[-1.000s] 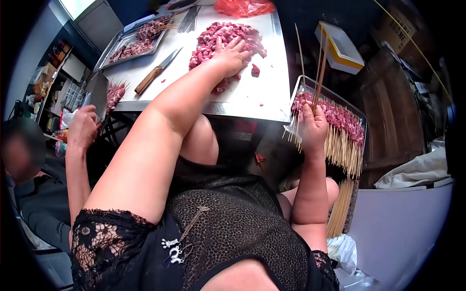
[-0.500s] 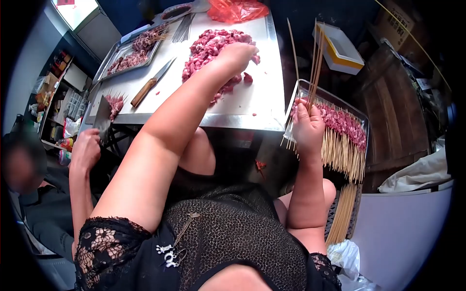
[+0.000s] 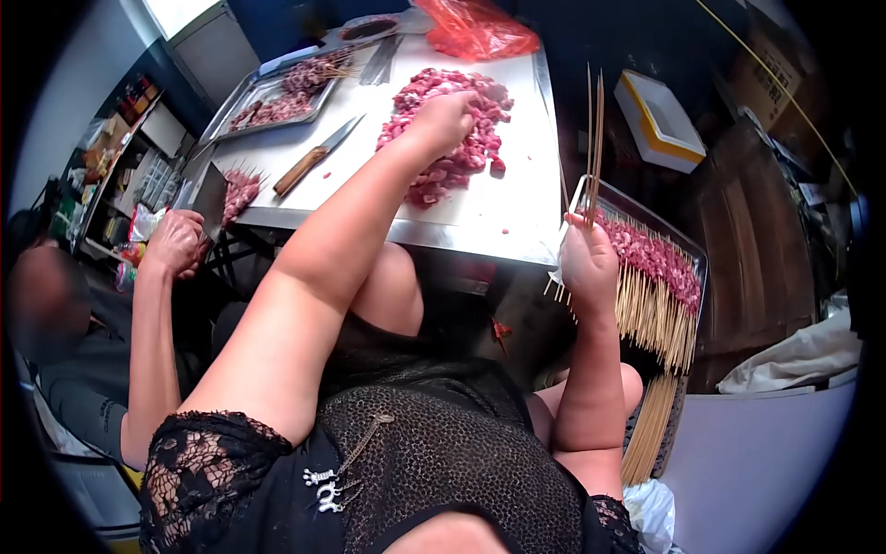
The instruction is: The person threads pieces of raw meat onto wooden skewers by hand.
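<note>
My left hand (image 3: 445,122) rests on the heap of cut raw meat (image 3: 434,189) on the white board. Its fingers are curled together, and what they pinch is hidden. In my right hand (image 3: 589,254) are several bamboo skewers (image 3: 595,138), pointing upward and held upright in the closed fingers. Beside and below that hand stands a metal tray (image 3: 705,268) filled with rows of meat skewers (image 3: 651,268), their bare sticks pointing towards me.
A co-worker's hand (image 3: 175,242) grips a cleaver (image 3: 210,198) at the left. A wooden-handled knife (image 3: 305,166) lies near a tray of meat (image 3: 277,106). A red plastic bag (image 3: 475,32), a white-and-yellow box (image 3: 660,120) and a bundle of sticks (image 3: 653,429) surround the work.
The view has shifted, moving the table right and down. My left hand has moved back slightly on the meat heap. The co-worker's cleaver has come nearer the table edge.
</note>
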`<action>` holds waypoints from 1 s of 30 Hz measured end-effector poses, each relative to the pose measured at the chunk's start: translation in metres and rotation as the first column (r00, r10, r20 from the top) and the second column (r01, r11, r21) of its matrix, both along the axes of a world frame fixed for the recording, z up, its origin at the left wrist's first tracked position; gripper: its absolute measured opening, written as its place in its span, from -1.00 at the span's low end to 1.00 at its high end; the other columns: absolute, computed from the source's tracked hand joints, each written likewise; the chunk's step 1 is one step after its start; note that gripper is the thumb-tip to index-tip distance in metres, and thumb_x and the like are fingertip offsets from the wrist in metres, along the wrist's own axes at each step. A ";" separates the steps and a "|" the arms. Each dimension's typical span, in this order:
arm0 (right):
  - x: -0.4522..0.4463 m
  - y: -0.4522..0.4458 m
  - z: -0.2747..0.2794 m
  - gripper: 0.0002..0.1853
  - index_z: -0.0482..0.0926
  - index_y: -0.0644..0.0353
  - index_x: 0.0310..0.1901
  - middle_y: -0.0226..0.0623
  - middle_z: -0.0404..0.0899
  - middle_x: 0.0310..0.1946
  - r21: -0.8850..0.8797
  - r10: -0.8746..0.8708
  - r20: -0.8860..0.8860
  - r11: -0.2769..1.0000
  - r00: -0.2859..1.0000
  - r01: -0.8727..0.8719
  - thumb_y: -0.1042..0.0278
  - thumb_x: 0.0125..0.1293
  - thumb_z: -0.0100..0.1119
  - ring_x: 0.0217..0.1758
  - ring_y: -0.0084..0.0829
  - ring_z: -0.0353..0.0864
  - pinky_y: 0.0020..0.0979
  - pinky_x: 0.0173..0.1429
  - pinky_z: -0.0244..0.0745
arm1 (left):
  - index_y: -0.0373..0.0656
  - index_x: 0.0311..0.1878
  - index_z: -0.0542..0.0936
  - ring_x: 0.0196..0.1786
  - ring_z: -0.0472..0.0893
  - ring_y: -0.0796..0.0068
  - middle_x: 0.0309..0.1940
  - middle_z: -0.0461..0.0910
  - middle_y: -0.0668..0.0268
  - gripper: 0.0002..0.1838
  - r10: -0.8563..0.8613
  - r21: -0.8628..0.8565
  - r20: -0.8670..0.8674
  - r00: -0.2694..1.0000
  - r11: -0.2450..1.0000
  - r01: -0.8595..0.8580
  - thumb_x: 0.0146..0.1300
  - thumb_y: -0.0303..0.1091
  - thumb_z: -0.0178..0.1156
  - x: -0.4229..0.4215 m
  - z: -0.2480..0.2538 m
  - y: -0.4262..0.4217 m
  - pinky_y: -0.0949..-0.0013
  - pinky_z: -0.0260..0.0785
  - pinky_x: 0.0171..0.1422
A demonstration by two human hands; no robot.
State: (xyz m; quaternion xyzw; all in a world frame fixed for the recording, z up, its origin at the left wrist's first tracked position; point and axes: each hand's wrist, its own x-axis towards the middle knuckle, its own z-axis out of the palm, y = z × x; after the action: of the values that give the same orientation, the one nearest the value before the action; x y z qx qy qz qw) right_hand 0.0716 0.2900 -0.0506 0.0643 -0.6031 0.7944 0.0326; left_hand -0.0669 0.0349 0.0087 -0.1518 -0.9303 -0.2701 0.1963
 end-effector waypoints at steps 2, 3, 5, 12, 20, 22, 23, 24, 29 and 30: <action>0.011 -0.006 0.008 -0.80 0.49 0.28 -0.04 -0.60 0.32 -0.64 -0.003 0.032 -0.033 0.999 0.999 -0.032 0.41 0.37 -0.01 -0.66 -0.80 0.17 -0.72 -0.57 0.04 | -0.33 0.03 0.52 -0.21 0.60 0.53 -0.21 0.63 0.26 -0.67 -0.037 0.469 0.228 0.973 0.880 -0.077 0.24 -0.37 0.17 0.005 -0.001 -0.017 0.49 0.45 -0.11; 0.017 -0.007 0.011 -0.79 0.49 0.27 -0.02 -0.58 0.35 -0.63 0.070 0.072 -0.009 0.995 0.997 -0.071 0.41 0.37 -0.01 -0.65 -0.81 0.18 -0.72 -0.56 0.05 | -0.26 -0.03 0.57 -0.30 0.58 0.64 -0.28 0.61 0.33 -0.74 -0.200 0.784 0.304 0.931 0.609 -0.125 0.26 -0.35 0.18 0.013 0.004 -0.018 0.62 0.45 -0.18; 0.025 -0.010 0.013 -0.76 0.50 0.24 0.01 -0.56 0.41 -0.60 0.172 0.128 0.049 0.976 0.991 -0.135 0.41 0.36 0.01 -0.62 -0.81 0.22 -0.73 -0.54 0.09 | -0.24 0.02 0.53 -0.31 0.58 0.62 -0.28 0.62 0.29 -0.71 -0.201 0.870 0.302 0.932 0.458 -0.183 0.29 -0.31 0.14 0.028 0.014 -0.018 0.59 0.40 -0.30; 0.036 -0.017 -0.002 -0.78 0.55 0.26 -0.03 -0.60 0.37 -0.60 0.284 0.072 -0.009 0.956 0.997 -0.067 0.41 0.34 0.05 -0.59 -0.80 0.24 -0.70 -0.52 0.11 | -0.24 -0.03 0.46 -0.29 0.62 0.43 -0.31 0.59 0.25 -0.76 -0.337 0.970 0.241 0.910 0.117 -0.213 0.36 -0.30 0.02 0.043 0.004 0.001 0.41 0.54 -0.25; 0.035 -0.014 -0.007 -0.78 0.57 0.25 -0.04 -0.65 0.29 -0.62 0.334 0.015 0.036 0.942 0.999 -0.026 0.42 0.33 0.07 -0.59 -0.81 0.19 -0.68 -0.52 0.08 | -0.28 0.02 0.37 -0.21 0.64 0.34 -0.31 0.59 0.18 -0.77 -0.443 0.981 0.159 0.882 -0.028 -0.191 0.32 -0.47 0.03 0.047 0.000 0.006 0.38 0.59 -0.11; 0.033 -0.015 -0.003 -0.78 0.57 0.25 -0.04 -0.66 0.28 -0.62 0.366 0.026 0.016 0.930 1.000 -0.030 0.42 0.33 0.07 -0.59 -0.81 0.18 -0.69 -0.52 0.07 | -0.28 0.02 0.37 -0.21 0.64 0.35 -0.29 0.59 0.18 -0.77 -0.417 0.985 0.148 0.897 -0.023 -0.173 0.32 -0.47 0.03 0.047 0.005 0.002 0.38 0.59 -0.11; 0.031 -0.015 -0.002 -0.78 0.57 0.25 -0.04 -0.66 0.28 -0.62 0.365 0.031 0.014 0.931 0.999 -0.034 0.42 0.33 0.07 -0.59 -0.81 0.18 -0.69 -0.52 0.07 | -0.28 0.03 0.38 -0.21 0.64 0.36 -0.27 0.59 0.18 -0.76 -0.399 0.988 0.133 0.907 -0.018 -0.153 0.32 -0.47 0.03 0.045 0.006 0.001 0.39 0.59 -0.11; 0.030 -0.015 -0.002 -0.78 0.57 0.25 -0.04 -0.66 0.28 -0.63 0.381 0.022 0.005 0.924 1.000 -0.022 0.41 0.33 0.07 -0.59 -0.81 0.18 -0.69 -0.52 0.07 | -0.26 0.01 0.39 -0.22 0.64 0.37 -0.25 0.60 0.18 -0.77 -0.401 0.990 0.111 0.909 -0.030 -0.135 0.32 -0.47 0.04 0.043 0.005 -0.002 0.39 0.58 -0.12; 0.026 -0.017 0.000 -0.77 0.57 0.25 -0.03 -0.66 0.34 -0.57 0.421 0.045 0.043 0.905 0.998 -0.059 0.39 0.32 0.08 -0.57 -0.80 0.21 -0.71 -0.48 0.10 | -0.25 -0.03 0.41 -0.21 0.65 0.37 -0.24 0.60 0.16 -0.81 -0.405 0.992 0.088 0.910 -0.049 -0.117 0.31 -0.47 0.06 0.039 0.005 -0.014 0.39 0.59 -0.12; 0.026 -0.020 0.001 -0.78 0.58 0.23 -0.04 -0.69 0.29 -0.63 0.443 0.022 -0.007 0.896 1.000 -0.016 0.41 0.32 0.08 -0.59 -0.82 0.17 -0.69 -0.52 0.07 | -0.25 -0.04 0.42 -0.20 0.65 0.37 -0.24 0.60 0.15 -0.81 -0.408 0.992 0.099 0.908 -0.032 -0.123 0.31 -0.47 0.06 0.041 0.007 -0.015 0.40 0.59 -0.12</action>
State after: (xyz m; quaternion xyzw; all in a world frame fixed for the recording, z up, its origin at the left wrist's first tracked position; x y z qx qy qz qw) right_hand 0.0981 0.2696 -0.0493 0.0805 -0.7672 0.6362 0.0130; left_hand -0.0259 0.0202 0.0153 -0.0109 -0.4521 -0.8912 0.0369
